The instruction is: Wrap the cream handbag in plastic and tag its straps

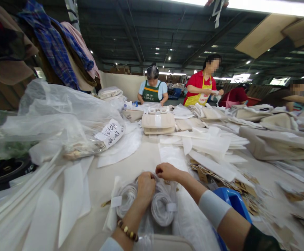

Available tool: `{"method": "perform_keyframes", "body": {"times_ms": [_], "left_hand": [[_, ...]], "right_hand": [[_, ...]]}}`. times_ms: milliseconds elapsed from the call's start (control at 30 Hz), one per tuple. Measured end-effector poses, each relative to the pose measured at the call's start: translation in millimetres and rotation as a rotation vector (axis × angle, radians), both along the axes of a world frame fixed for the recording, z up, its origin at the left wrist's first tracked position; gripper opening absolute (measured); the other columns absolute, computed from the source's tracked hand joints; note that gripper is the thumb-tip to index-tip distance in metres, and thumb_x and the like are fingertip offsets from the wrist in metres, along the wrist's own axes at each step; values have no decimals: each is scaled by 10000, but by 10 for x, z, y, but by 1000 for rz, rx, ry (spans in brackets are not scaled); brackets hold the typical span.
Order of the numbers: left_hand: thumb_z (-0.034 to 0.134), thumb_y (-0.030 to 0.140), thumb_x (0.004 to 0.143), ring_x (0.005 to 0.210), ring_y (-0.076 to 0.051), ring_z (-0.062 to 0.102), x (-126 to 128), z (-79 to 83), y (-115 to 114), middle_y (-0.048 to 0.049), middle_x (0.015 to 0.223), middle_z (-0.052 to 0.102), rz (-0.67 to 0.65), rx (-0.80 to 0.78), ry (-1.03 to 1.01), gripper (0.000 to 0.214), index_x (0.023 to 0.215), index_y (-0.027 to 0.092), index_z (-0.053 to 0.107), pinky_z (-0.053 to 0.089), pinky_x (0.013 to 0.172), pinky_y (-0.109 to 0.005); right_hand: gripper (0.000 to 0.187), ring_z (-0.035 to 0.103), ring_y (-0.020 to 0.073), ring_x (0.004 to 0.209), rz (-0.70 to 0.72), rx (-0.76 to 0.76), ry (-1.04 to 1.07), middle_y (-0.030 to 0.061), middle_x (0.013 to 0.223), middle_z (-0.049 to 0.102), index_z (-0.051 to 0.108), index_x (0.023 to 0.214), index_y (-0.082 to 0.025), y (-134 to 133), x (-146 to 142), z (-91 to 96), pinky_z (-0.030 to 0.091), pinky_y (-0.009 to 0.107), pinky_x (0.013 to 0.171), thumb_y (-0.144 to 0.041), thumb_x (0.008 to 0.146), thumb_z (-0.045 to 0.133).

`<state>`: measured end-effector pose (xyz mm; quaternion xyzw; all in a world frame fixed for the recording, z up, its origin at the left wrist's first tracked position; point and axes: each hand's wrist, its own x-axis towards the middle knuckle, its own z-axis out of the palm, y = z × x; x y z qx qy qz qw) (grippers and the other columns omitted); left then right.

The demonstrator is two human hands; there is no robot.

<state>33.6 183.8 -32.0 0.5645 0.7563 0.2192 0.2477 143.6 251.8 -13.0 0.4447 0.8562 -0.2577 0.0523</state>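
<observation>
My left hand, a beaded bracelet on its wrist, is closed on clear plastic wrap between two coiled off-white straps. The left coil and the right coil sit side by side, each with a white band around it and clear plastic over it. Just beyond the right coil, my right hand has its fingers pinched together beside the left one; what lies in the pinch is hidden. Below the coils, the edge of a beige bag shows at the bottom of the view.
Left stands a large clear plastic sack; long white sheets lie before it. A beige handbag sits ahead. To the right are white sheets, tags and a blue bin. Co-workers stand across the table.
</observation>
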Motion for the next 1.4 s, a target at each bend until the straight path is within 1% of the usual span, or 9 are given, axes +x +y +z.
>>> {"method": "perform_keyframes", "body": {"times_ms": [167, 300, 467, 667, 867, 1033, 1167, 1267, 1400], "left_hand": [[496, 0, 682, 776, -198, 617, -27, 68, -57, -94, 738, 689, 75, 72, -120, 231, 630, 134, 676, 417, 736, -275], [520, 9, 646, 647, -178, 580, -62, 112, -150, -35, 572, 610, 140, 122, -318, 215, 510, 162, 586, 409, 650, -275], [552, 97, 659, 513, -133, 555, -104, 142, -226, -12, 515, 584, 240, 122, -730, 122, 550, 152, 552, 384, 481, -217], [580, 117, 588, 494, -118, 565, -130, 228, -247, -41, 548, 611, 304, 85, -1093, 11, 584, 115, 571, 349, 433, -189], [607, 160, 550, 430, -73, 472, -191, 250, -249, 16, 545, 559, 326, 85, -1339, 119, 664, 126, 603, 308, 414, -187], [610, 150, 531, 572, -97, 541, -176, 206, -241, -37, 635, 636, 305, 154, -1377, 283, 801, 102, 679, 367, 499, -193], [601, 177, 589, 543, -115, 562, -105, 145, -175, -34, 539, 617, 305, 185, -1324, 374, 943, 76, 665, 390, 520, -205], [594, 168, 606, 456, -120, 548, -66, 115, -122, -22, 540, 607, 269, 161, -1280, 475, 1070, 70, 616, 342, 428, -203], [569, 80, 565, 427, -85, 528, -33, 83, -97, 20, 596, 576, 211, 194, -1190, 502, 1064, 94, 626, 320, 382, -182]], "right_hand": [[164, 633, 121, 723, 78, -51, -61, -1, 812, 667, 634, 953, -133, 51, 92, 44, 523, 290, 682, -258, 859, 584], [159, 628, 162, 853, 104, 116, -144, 17, 876, 679, 652, 900, -151, 63, 143, 48, 473, 374, 835, -287, 833, 609], [137, 576, 213, 1036, 163, 308, -208, 68, 1045, 661, 671, 894, -163, -3, 143, 50, 374, 420, 938, -191, 827, 554], [414, 633, 227, 972, 195, 385, -226, 119, 1064, 676, 571, 1190, -195, -47, 113, 169, 428, 293, 739, -86, 807, 457], [272, 651, 258, 881, 155, 430, -229, 124, 931, 708, 667, 951, -186, -100, 106, 355, 401, 295, 665, -98, 770, 485], [312, 635, 241, 881, 90, 435, -121, 90, 920, 707, 631, 1023, -211, -184, 114, 483, 379, 288, 672, -114, 766, 482], [355, 617, 206, 830, 20, 414, 21, 51, 855, 702, 584, 1081, -213, -253, 96, 487, 361, 274, 680, -102, 759, 480], [312, 592, 160, 724, -57, 358, 155, 10, 748, 680, 580, 1027, -203, -275, 66, 438, 353, 242, 636, -98, 744, 499], [179, 544, 115, 628, -172, 252, 352, -40, 649, 621, 572, 847, -201, -247, 33, 333, 350, 207, 574, -110, 695, 554]]}}
